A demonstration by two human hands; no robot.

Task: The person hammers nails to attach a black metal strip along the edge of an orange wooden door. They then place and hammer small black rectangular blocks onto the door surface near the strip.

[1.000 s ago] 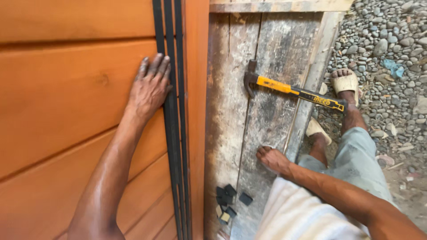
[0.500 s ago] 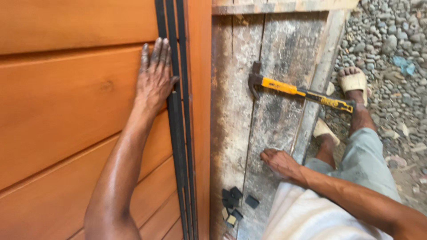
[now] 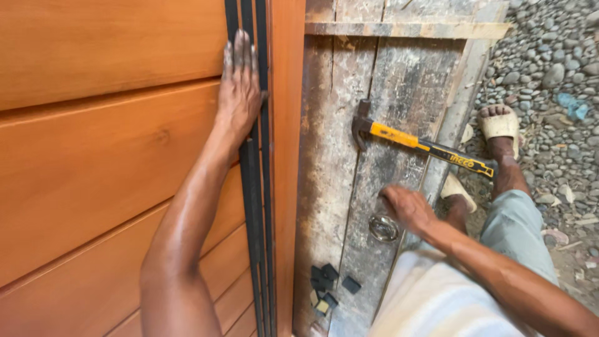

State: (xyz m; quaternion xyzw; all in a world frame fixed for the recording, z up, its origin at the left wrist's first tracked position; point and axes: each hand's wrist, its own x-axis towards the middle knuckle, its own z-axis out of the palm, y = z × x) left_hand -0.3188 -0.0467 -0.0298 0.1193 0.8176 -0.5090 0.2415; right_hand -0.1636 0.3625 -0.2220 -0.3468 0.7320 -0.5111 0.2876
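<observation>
My left hand (image 3: 240, 93) lies flat and open, fingers straight, pressed on the orange wooden panel (image 3: 112, 162) right against the black metal strips (image 3: 256, 187) set into it, gripping nothing. To the right of the panel, on a worn grey plank (image 3: 399, 93), my right hand (image 3: 407, 207) hovers loosely curled and empty just beside a small round metal tin (image 3: 383, 228). Beyond that hand lies a yellow-handled hammer (image 3: 424, 145), with small black blocks (image 3: 331, 284) nearer me on the plank

One hammer (image 3: 424, 145) with a yellow-and-black handle lies on the weathered bench (image 3: 399, 81). One round metal tin (image 3: 383, 228) sits near it. About five small black square pieces (image 3: 329, 284) lie clustered at the near edge. Two sandalled feet (image 3: 497, 122) show at right.
</observation>
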